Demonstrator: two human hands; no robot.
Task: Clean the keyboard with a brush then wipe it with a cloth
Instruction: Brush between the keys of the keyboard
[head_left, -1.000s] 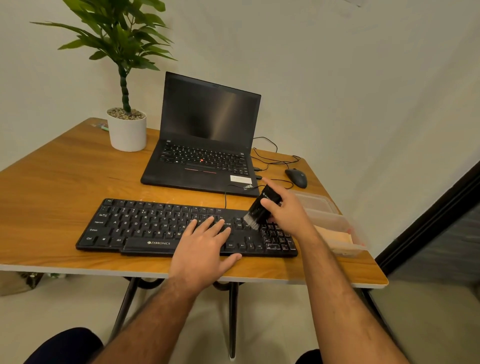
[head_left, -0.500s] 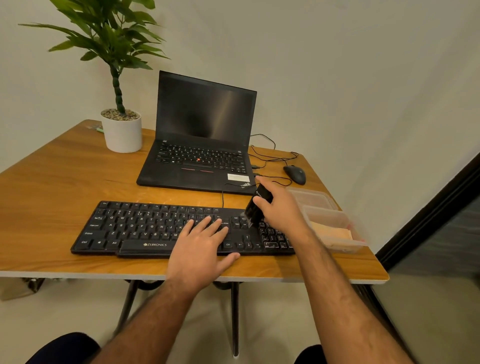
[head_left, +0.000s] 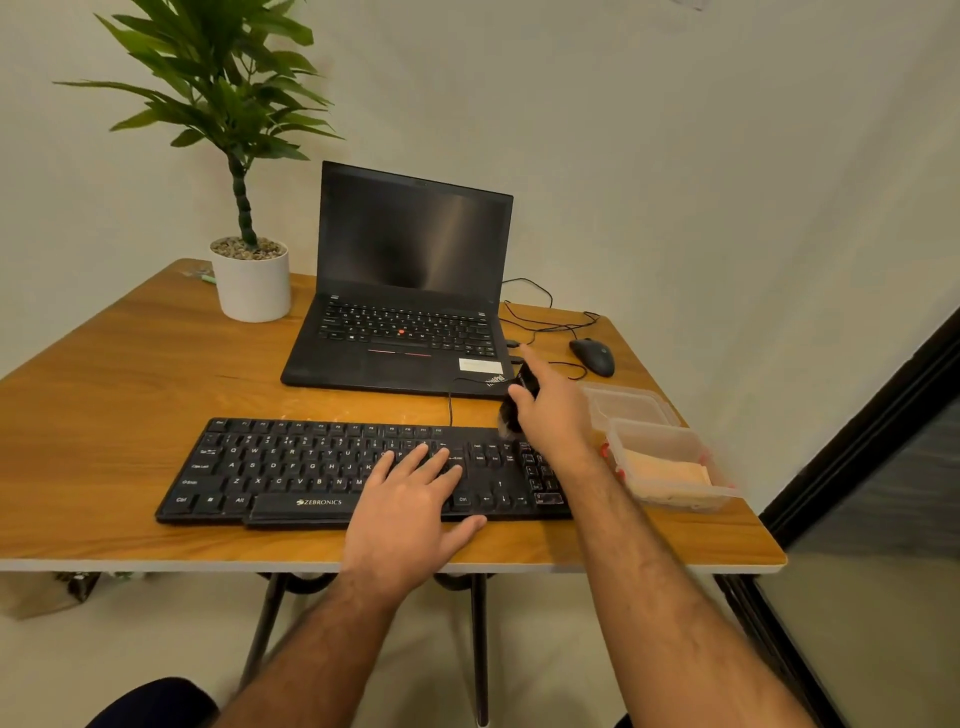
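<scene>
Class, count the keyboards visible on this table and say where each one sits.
2: the black standalone keyboard near the table's front edge under both hands, and the laptop's built-in one behind it.

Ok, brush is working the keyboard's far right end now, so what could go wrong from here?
1. The brush in the right hand sweeps near the keyboard back edge; dust could be flicked toward the open laptop.
2. The open clear container holding the folded cloth sits just right of the keyboard; debris may land in it.
3. The left hand rests flat on the keys, so that patch may go unbrushed.
</scene>
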